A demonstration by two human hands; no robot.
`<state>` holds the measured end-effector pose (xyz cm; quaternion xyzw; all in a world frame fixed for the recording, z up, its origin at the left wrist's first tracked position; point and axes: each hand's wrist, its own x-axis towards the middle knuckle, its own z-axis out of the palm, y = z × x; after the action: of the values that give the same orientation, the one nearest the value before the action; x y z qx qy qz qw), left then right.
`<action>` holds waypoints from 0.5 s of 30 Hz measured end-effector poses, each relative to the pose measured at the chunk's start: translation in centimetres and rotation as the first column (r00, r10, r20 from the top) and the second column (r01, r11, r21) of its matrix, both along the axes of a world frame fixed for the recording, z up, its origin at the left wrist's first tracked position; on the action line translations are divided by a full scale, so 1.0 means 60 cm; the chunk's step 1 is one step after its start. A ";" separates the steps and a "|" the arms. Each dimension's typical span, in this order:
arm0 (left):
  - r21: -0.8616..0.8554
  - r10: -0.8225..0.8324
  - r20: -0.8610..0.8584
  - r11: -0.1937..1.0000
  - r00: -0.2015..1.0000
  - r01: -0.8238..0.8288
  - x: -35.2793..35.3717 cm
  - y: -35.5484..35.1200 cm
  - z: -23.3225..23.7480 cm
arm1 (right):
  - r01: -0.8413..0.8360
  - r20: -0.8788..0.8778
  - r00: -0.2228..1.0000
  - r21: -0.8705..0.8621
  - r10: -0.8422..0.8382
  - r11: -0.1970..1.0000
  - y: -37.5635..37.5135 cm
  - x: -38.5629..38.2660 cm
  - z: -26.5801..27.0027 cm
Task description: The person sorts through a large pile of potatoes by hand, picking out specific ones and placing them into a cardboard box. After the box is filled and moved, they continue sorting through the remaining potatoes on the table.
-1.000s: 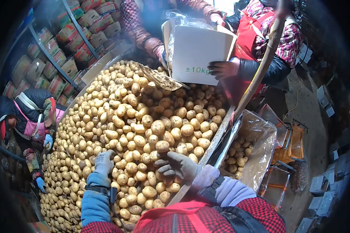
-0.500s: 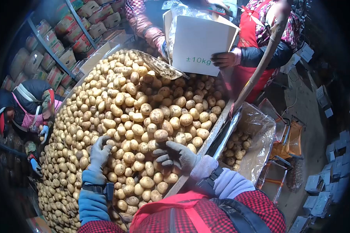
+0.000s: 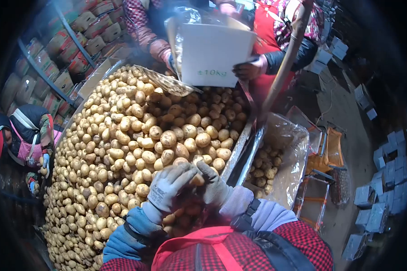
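A large heap of potatoes fills the middle of the view. Over its near part, my left hand, in a grey-white glove, curves with its fingers closed towards my right hand. My right hand, in a darker grey glove, is also bent inwards, and a potato shows between the two hands. It lies against the right hand's fingers and palm. What the left hand's palm side may hold is hidden. More potatoes lie in shadow below both hands.
Right of the heap's wooden edge stands a plastic-lined box with potatoes. Across the heap, co-workers hold a white carton beside a wooden pole. Another person bends at the left. Boxes stand at right.
My left hand has moved right and my right hand has turned inwards, so they are now close together with a potato between them. The view has shifted slightly.
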<state>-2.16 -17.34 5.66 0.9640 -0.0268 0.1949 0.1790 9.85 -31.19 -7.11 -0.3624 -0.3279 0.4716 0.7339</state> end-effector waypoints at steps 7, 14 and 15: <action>0.061 0.228 -0.010 0.972 0.974 -0.227 0.000 0.032 -0.068 | -0.081 -0.600 0.794 -0.268 -0.100 0.960 -0.084 0.034 0.094; 0.347 0.229 -0.001 0.913 0.974 -0.214 -0.016 0.049 -0.152 | 0.222 -0.605 0.767 -0.060 -0.213 0.973 -0.158 0.045 0.038; 0.353 0.221 0.022 0.911 0.975 -0.214 -0.015 0.051 -0.157 | 0.202 -0.490 0.843 -0.096 -0.223 0.975 -0.186 0.039 0.054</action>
<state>-3.04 -14.29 -3.75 0.9791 0.0475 0.1967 -0.0195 12.17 -42.37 -3.89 -0.2774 -0.0758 0.4714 0.8337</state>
